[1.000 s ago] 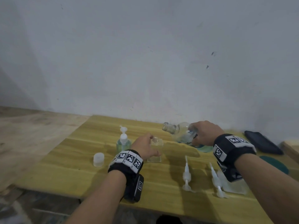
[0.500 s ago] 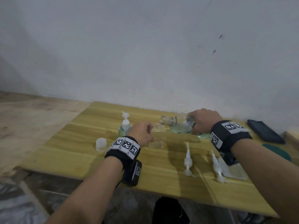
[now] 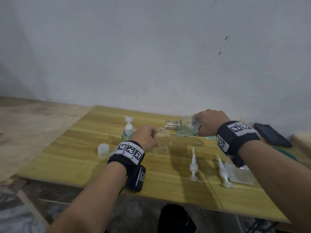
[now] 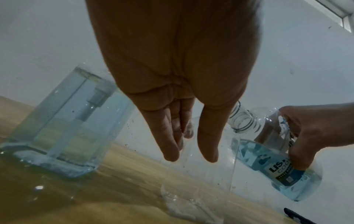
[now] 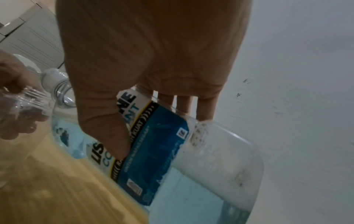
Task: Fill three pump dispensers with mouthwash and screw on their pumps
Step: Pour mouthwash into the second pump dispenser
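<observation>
The right hand [image 3: 211, 122] is tipping the clear plastic mouthwash bottle of blue liquid [image 3: 184, 128] from a raised slant to nearly level, and its open neck is coming down to just above the mouth of the empty clear square dispenser [image 3: 160, 142]. The blue liquid is spreading along the bottle's lower side.

Mouthwash bottle [image 5: 153, 151] label, partly covered: "LIS…NE", "CO… …NT", "KUAT".
</observation>
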Motion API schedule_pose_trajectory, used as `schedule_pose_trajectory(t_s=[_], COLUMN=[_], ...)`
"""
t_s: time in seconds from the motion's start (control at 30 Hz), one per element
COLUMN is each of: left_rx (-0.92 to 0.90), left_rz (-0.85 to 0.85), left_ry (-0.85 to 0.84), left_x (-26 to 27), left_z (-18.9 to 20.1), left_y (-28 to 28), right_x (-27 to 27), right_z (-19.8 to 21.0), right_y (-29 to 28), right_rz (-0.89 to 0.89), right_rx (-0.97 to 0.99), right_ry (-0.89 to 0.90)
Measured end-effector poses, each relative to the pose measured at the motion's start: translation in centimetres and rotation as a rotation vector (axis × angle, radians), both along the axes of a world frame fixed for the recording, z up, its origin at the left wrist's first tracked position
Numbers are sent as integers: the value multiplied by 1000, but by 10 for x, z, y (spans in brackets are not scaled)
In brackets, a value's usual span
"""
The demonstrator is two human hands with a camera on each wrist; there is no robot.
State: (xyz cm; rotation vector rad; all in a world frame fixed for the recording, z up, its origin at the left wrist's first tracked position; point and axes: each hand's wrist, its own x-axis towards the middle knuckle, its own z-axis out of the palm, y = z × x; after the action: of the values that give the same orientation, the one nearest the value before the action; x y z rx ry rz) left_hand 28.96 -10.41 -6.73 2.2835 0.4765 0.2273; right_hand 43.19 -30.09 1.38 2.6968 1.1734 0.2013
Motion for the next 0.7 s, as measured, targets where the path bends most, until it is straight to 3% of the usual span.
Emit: schedule_pose_trajectory(t_s=[0.7], left_rx=[-15], left_rz=[-2], left_ry=[-9], left_x=[-1], left_z=[0], left_y=[0], right_x=[-3], right_z=[11], right_y=[2], right_rz=[38], right_rx=[-56], right_ry=[-95])
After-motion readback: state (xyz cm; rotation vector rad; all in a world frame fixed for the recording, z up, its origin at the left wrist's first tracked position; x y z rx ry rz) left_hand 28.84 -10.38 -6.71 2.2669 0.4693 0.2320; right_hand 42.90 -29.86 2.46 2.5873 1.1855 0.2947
